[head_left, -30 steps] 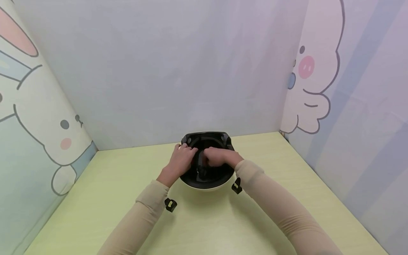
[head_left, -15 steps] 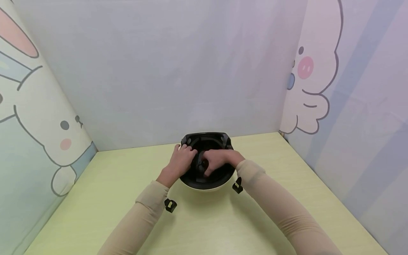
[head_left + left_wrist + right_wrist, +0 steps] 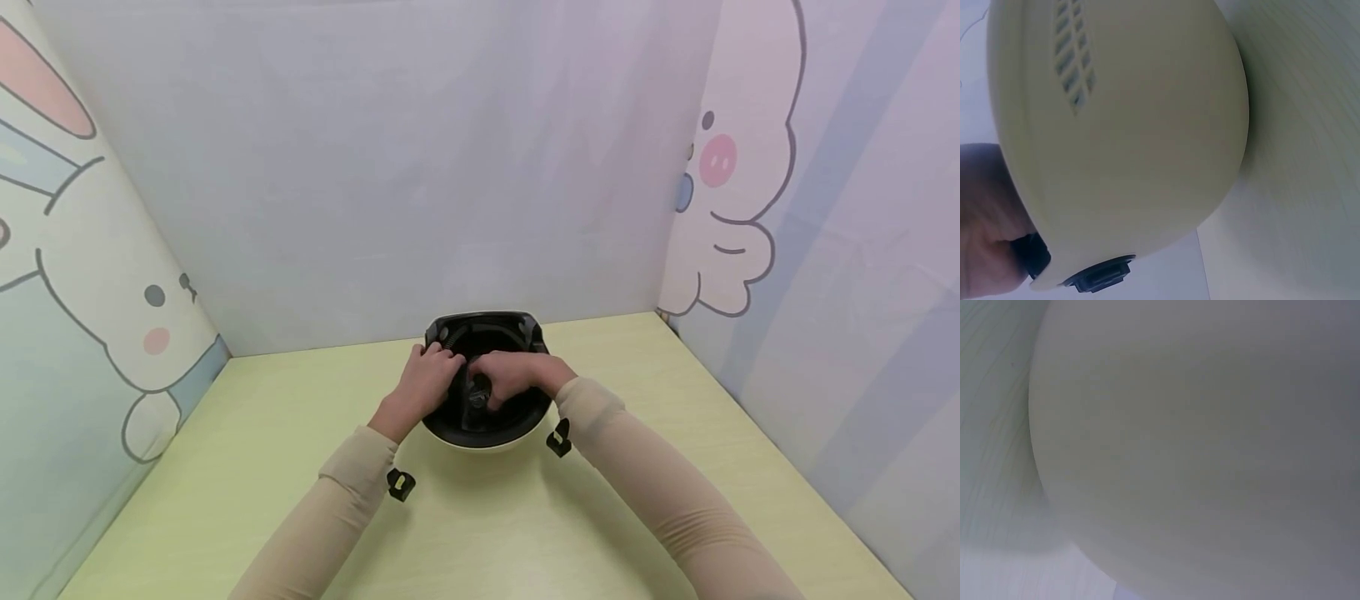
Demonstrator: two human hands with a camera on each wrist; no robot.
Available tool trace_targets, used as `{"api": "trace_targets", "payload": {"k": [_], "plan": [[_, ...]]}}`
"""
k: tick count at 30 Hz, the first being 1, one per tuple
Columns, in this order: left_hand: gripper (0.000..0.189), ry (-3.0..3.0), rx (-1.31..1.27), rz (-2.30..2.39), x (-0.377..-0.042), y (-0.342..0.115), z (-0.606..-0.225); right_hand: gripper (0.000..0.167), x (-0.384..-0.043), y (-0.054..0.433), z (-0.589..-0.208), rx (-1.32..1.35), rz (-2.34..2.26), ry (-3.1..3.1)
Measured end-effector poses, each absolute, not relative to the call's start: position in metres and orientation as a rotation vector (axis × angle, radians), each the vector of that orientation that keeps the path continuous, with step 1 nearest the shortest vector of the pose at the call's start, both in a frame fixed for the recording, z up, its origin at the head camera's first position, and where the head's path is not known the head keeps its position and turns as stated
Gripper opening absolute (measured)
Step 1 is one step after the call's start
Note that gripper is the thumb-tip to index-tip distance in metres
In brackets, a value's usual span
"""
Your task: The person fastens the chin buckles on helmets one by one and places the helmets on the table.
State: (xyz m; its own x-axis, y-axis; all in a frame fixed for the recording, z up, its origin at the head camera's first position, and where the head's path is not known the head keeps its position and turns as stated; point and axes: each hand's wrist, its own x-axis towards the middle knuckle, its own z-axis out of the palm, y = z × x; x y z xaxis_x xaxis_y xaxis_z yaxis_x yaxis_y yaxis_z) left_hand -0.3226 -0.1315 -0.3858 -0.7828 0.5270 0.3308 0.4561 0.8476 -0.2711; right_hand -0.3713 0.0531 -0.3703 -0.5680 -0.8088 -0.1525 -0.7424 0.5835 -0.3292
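A cream helmet (image 3: pixel 487 445) rests upside down on the table, its black inside (image 3: pixel 517 415) facing up. Vent slots (image 3: pixel 1072 56) and a dark clip (image 3: pixel 1102 275) show on its shell in the left wrist view. My left hand (image 3: pixel 424 379) grips the left rim, fingers bent over into the helmet. From the right side, my right hand (image 3: pixel 512 375) reaches inside, thumb and fingers curled at a dark inner band (image 3: pixel 474 410) with a small round knob. The fingertips are partly hidden there. In the right wrist view the smooth shell (image 3: pixel 1166 456) fills most of the picture.
The helmet stands on a pale yellow-green table (image 3: pixel 300 400), near its back edge. A grey-white wall panel (image 3: pixel 420 167) rises behind it. Side panels with cartoon animals (image 3: pixel 718 158) stand left and right. Black wrist mounts (image 3: pixel 558 437) hang below both cuffs.
Inside the helmet my right hand has turned from a closed fist, its thumb now showing lower against the dark band. The left hand and the helmet have hardly moved.
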Motion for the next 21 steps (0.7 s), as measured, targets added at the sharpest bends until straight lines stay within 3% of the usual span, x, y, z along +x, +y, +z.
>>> {"api": "trace_targets", "payload": {"k": [3,10,17,21], "plan": [[0.019,-2.607,-0.748,0.233,-0.3231,-0.1318,-0.3865,0.042,-0.3714,0.0533,-0.3698,-1.303,-0.367,2.515],[0.025,-2.604,-0.745,0.22,-0.323,-0.1312,-0.3854,0.053,-0.373,0.0562,-0.3707,-1.379,-0.407,2.477],[0.022,-2.633,-0.709,0.274,-0.322,-0.1288,-0.3832,0.047,-0.3758,0.058,-0.3726,-1.459,-0.389,2.389],[0.018,-2.644,-0.694,0.323,-0.3215,-0.1281,-0.3833,0.035,-0.3755,0.0582,-0.3752,-1.38,-0.446,2.41]]}}
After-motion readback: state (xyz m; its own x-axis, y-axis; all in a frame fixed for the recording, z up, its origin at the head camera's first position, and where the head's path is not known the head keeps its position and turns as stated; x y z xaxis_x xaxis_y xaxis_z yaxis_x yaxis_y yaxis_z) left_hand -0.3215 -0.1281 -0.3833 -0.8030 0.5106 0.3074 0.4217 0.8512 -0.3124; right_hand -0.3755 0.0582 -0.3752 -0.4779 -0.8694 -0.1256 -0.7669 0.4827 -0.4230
